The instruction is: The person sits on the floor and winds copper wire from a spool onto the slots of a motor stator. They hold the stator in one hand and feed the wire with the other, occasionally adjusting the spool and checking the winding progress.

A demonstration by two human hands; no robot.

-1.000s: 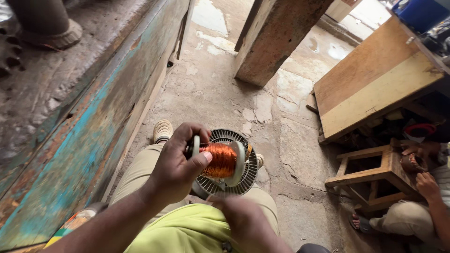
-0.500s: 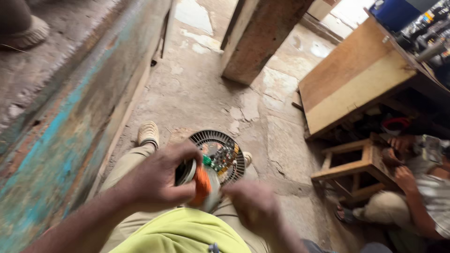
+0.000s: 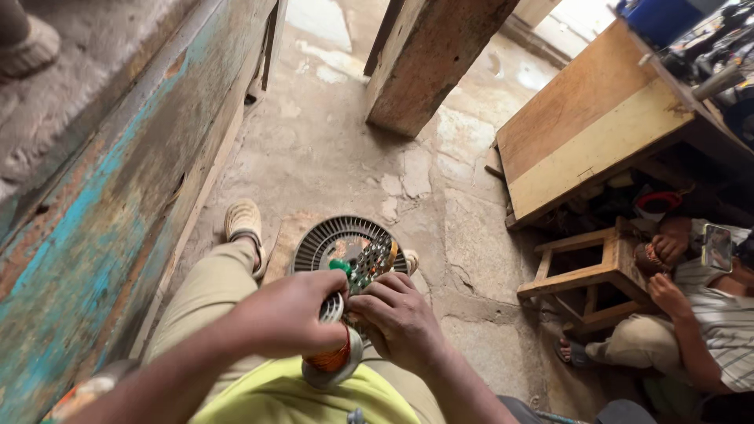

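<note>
Now both hands [image 3: 345,322] grip wire spool [image 3: 330,363].

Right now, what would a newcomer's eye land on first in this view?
Low in the middle, the left hand and right hand close together around a spool of copper wire, over a round ribbed motor part on the cracked floor. At right, another person crouches by a wooden stool.

The glossy copper-orange wire spool with pale plastic flanges [image 3: 334,363] sits near the dull grey ribbed metal disc [image 3: 349,247]. To the left runs a rough wooden board with flaking turquoise paint [image 3: 94,235]. The cracked, matt concrete floor [image 3: 330,149] meets a bare, unfinished wooden stool [image 3: 589,275] on the right.
</note>
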